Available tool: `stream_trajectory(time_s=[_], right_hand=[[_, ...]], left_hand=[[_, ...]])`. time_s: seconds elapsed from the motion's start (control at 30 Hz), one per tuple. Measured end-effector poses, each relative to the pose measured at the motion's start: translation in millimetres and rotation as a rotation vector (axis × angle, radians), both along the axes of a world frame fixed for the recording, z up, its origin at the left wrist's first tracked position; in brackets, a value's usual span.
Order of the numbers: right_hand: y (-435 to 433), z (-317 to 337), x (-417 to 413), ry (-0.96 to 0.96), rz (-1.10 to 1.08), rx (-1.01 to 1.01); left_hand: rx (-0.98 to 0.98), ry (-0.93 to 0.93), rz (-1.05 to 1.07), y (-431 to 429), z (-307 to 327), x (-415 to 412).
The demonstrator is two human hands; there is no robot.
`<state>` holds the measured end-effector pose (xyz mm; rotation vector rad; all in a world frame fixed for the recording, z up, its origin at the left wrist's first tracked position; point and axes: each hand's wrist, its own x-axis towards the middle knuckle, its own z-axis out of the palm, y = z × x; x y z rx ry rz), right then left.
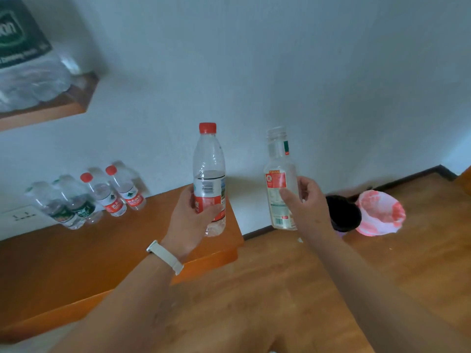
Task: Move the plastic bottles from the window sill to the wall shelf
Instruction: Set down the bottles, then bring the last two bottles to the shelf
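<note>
My left hand grips a clear bottle with a red cap and red label, held upright above the right end of a lower wooden shelf. My right hand holds a second clear bottle with no cap and an orange-red label, also upright, over the floor. Several more bottles stand in a row against the wall on the lower shelf, two with red caps. An upper wall shelf at top left carries a shrink-wrapped pack of water bottles.
A wall socket sits behind the lower shelf at the left. On the wooden floor by the wall stand a black bin and a bin lined with a pink-white bag. A white watch band circles my left wrist.
</note>
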<state>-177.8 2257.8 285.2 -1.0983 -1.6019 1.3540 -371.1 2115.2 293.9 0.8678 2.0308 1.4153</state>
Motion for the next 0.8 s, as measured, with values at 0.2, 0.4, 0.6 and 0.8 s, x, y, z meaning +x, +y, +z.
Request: stream_trajectory(time_s=[0.2,0.4,0.6,0.8], right_hand=[[22,-6,-45,-0.012,0.184,-0.007],[25,-16,-96,-0.032,0.346,-0.031],[32,-26,-143,-0.063,0.426,-0.005],[53,-38,-196,-0.148,0.470,-0.003]], left_hand=[[-0.026,0.020,0.173,-6,-3,-21],[-0.047,0.000,0.306,-19,-16,-45],[-0.035,-0.102,0.397,-14,-39,-84],[-0.082,-0.156,0.415,1,-64,-141]])
